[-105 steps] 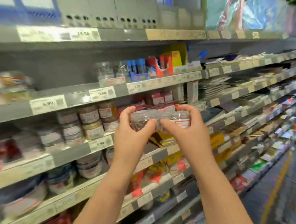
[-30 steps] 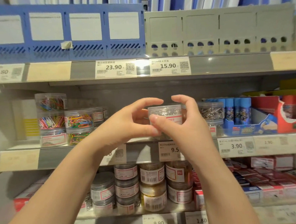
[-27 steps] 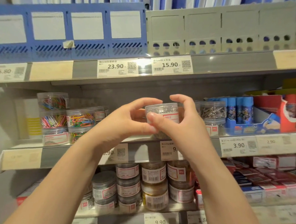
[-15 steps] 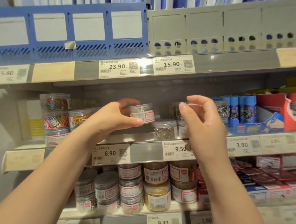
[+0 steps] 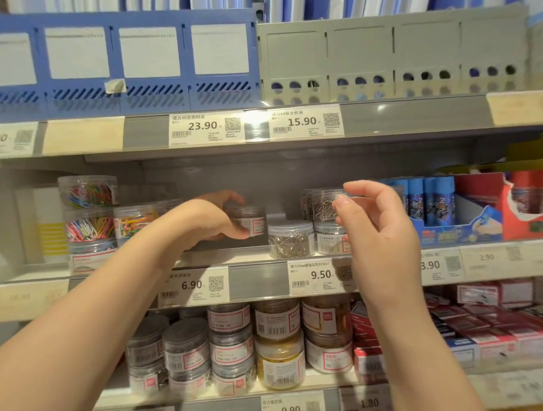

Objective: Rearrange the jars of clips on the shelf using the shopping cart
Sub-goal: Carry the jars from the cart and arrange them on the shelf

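My left hand (image 5: 203,222) grips a clear jar of silver clips (image 5: 249,221) with a red-edged label, holding it low over the middle shelf (image 5: 255,281), left of centre. Just right of it a second clear jar of silver clips (image 5: 291,239) stands on the shelf by itself. My right hand (image 5: 375,230) hovers in front of more stacked silver-clip jars (image 5: 322,207), fingers loosely curled and holding nothing. Jars of coloured clips (image 5: 87,210) are stacked at the shelf's left end. No shopping cart shows in the head view.
Blue glue sticks (image 5: 429,200) in a display box and a red carton (image 5: 534,203) fill the shelf's right side. Below sits a row of stacked labelled jars (image 5: 231,344) and red boxes (image 5: 494,334). Blue and grey file racks (image 5: 254,57) stand on the shelf above.
Both hands brought two stacked jars to the shelf. One jar was set down; my right hand let go and drew back. My left hand carried the other jar leftward and lower.
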`<state>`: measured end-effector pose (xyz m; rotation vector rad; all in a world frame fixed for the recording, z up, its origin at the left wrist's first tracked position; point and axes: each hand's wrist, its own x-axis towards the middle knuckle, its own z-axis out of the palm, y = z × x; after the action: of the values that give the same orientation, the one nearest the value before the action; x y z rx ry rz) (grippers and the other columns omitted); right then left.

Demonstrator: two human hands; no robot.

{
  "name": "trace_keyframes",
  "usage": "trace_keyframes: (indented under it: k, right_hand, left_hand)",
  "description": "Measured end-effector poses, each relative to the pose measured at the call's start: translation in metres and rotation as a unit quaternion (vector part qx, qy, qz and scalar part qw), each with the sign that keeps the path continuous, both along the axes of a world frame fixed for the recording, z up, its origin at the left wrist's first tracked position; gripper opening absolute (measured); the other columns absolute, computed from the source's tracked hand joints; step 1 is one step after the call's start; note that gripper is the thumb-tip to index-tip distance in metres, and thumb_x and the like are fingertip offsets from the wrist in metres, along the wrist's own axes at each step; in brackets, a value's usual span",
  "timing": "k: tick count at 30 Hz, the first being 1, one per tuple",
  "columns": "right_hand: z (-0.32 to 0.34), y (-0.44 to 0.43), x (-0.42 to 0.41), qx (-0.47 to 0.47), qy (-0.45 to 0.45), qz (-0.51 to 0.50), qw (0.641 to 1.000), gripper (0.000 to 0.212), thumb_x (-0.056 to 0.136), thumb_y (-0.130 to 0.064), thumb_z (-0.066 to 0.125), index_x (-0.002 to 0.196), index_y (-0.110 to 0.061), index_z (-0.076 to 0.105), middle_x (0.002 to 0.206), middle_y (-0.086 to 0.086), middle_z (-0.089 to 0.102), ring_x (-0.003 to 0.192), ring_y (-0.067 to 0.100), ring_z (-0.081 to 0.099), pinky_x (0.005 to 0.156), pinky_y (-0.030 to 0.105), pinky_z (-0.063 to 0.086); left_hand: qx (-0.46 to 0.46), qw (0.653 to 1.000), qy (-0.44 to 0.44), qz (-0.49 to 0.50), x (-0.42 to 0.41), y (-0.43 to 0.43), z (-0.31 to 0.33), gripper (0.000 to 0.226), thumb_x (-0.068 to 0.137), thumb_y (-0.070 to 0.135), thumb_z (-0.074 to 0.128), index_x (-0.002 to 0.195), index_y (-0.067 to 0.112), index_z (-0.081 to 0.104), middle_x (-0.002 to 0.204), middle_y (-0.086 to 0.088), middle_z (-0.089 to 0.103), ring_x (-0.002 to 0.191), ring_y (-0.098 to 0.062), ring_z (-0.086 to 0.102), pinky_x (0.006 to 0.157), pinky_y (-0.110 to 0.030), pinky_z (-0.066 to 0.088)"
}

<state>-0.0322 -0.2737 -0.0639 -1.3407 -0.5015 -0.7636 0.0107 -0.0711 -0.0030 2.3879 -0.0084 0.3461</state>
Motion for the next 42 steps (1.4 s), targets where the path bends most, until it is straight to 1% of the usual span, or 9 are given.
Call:
trace_keyframes:
  k: [4, 9, 13, 17, 20, 27, 33, 37, 42]
  right_hand:
    - [-0.002, -0.004, 0.0, -0.002, -0.003, -0.003, 1.0, 0.006, 0.083, -0.033, 0.057, 0.089, -0.034, 0.057, 0.086, -0.013, 0.063, 0.084, 0.004, 0.061, 0.074, 0.023, 0.046]
    - [-0.004, -0.009, 0.002, 0.002, -0.007, -0.007, 1.0, 0.007, 0.086, -0.029, 0.058, 0.088, -0.036, 0.057, 0.088, -0.012, 0.064, 0.087, 0.006, 0.061, 0.078, 0.026, 0.048]
    - [-0.006, -0.012, 0.004, 0.007, -0.011, -0.013, 1.0, 0.005, 0.085, -0.033, 0.061, 0.087, -0.037, 0.057, 0.086, -0.014, 0.064, 0.086, 0.004, 0.061, 0.078, 0.027, 0.048]
    - [-0.008, -0.012, 0.007, 0.011, -0.008, -0.01, 1.0, 0.005, 0.086, -0.032, 0.061, 0.087, -0.036, 0.057, 0.087, -0.013, 0.064, 0.087, 0.004, 0.061, 0.076, 0.024, 0.047]
    - [-0.008, -0.011, 0.007, 0.014, -0.005, -0.003, 1.0, 0.011, 0.088, -0.024, 0.059, 0.087, -0.034, 0.058, 0.088, -0.011, 0.065, 0.087, 0.006, 0.061, 0.076, 0.024, 0.046]
    - [-0.008, -0.015, 0.011, 0.007, 0.0, -0.005, 1.0, 0.009, 0.086, -0.024, 0.058, 0.087, -0.034, 0.058, 0.087, -0.012, 0.064, 0.087, 0.005, 0.06, 0.075, 0.021, 0.044]
    - [-0.009, -0.016, 0.01, -0.007, 0.0, -0.021, 1.0, 0.009, 0.086, -0.026, 0.057, 0.087, -0.035, 0.057, 0.087, -0.012, 0.063, 0.088, 0.005, 0.06, 0.078, 0.023, 0.046]
    - [-0.009, -0.018, 0.008, -0.008, -0.001, -0.028, 1.0, 0.009, 0.086, -0.027, 0.057, 0.086, -0.035, 0.056, 0.087, -0.012, 0.063, 0.088, 0.005, 0.06, 0.077, 0.021, 0.044]
    - [-0.007, -0.023, 0.004, -0.005, 0.004, -0.029, 1.0, 0.01, 0.086, -0.026, 0.057, 0.087, -0.035, 0.056, 0.088, -0.011, 0.063, 0.088, 0.005, 0.06, 0.078, 0.021, 0.045]
  left_hand:
    - [0.119, 0.991, 0.063, -0.004, 0.004, -0.011, 0.002, 0.061, 0.078, 0.011, 0.071, 0.131, 0.027, 0.045, 0.116, -0.003, 0.055, 0.099, -0.021, 0.054, 0.081, -0.025, 0.043]
    - [0.175, 0.978, 0.11, -0.004, 0.007, -0.01, 0.004, 0.073, 0.076, 0.02, 0.075, 0.137, 0.034, 0.037, 0.136, -0.004, 0.048, 0.119, -0.027, 0.05, 0.101, -0.036, 0.042]
    - [0.113, 0.99, 0.078, 0.005, 0.002, -0.006, 0.011, 0.056, 0.084, 0.008, 0.065, 0.132, 0.03, 0.044, 0.133, -0.006, 0.049, 0.112, -0.021, 0.051, 0.09, -0.031, 0.048]
    - [0.045, 0.997, 0.059, 0.016, -0.002, -0.011, 0.019, 0.028, 0.096, 0.002, 0.041, 0.109, 0.021, 0.057, 0.127, -0.007, 0.053, 0.096, -0.017, 0.058, 0.072, -0.021, 0.046]
    - [0.032, 0.997, 0.062, 0.032, 0.001, -0.02, 0.02, 0.024, 0.097, 0.011, 0.039, 0.097, 0.017, 0.063, 0.123, -0.004, 0.055, 0.096, -0.018, 0.057, 0.074, -0.023, 0.047]
    - [0.007, 0.998, 0.055, 0.027, 0.01, -0.032, 0.019, 0.021, 0.094, 0.014, 0.049, 0.108, 0.01, 0.065, 0.126, -0.01, 0.057, 0.102, -0.018, 0.054, 0.076, -0.021, 0.047]
    - [-0.022, 0.998, 0.051, 0.005, 0.014, -0.041, 0.015, 0.021, 0.093, 0.013, 0.052, 0.11, 0.009, 0.065, 0.125, -0.006, 0.058, 0.108, -0.018, 0.055, 0.093, -0.029, 0.047]
    - [-0.034, 0.998, 0.049, -0.008, 0.015, -0.049, 0.013, 0.022, 0.094, 0.014, 0.051, 0.111, 0.012, 0.065, 0.123, -0.005, 0.059, 0.105, -0.015, 0.054, 0.091, -0.028, 0.047]
    - [-0.018, 0.998, 0.053, 0.004, 0.015, -0.055, 0.013, 0.025, 0.095, 0.016, 0.049, 0.116, 0.013, 0.064, 0.125, -0.003, 0.058, 0.116, -0.019, 0.054, 0.092, -0.03, 0.046]
